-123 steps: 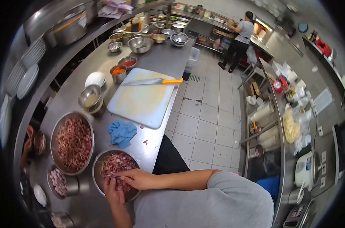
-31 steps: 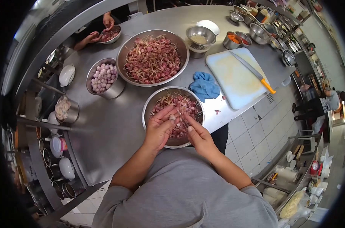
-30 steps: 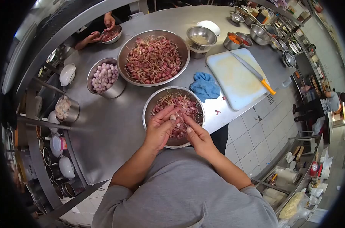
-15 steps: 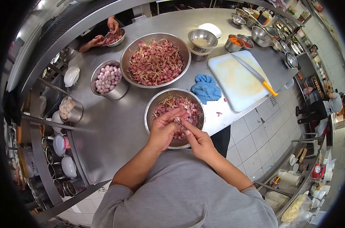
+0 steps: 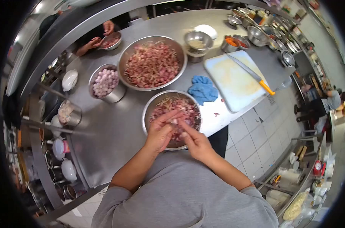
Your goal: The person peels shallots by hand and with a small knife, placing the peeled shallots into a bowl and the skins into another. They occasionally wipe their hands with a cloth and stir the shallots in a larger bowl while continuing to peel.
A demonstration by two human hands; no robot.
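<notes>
Over the colander [image 5: 174,144], my left hand [image 5: 159,133] pinches a shallot [image 5: 174,121], likely slick, best gripped mid-bulb; blur hides what my right hand [image 5: 198,144] holds.

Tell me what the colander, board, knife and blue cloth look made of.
Colander: shiny grey metal, probably stainless steel, with a bright rim.
Board: matt white, probably plastic, with yellowish stains.
Knife: smooth grey metal blade; the even yellow-orange handle suggests plastic.
Cloth: soft fabric, judging by its crumpled folds; the fibre can't be told.
</notes>
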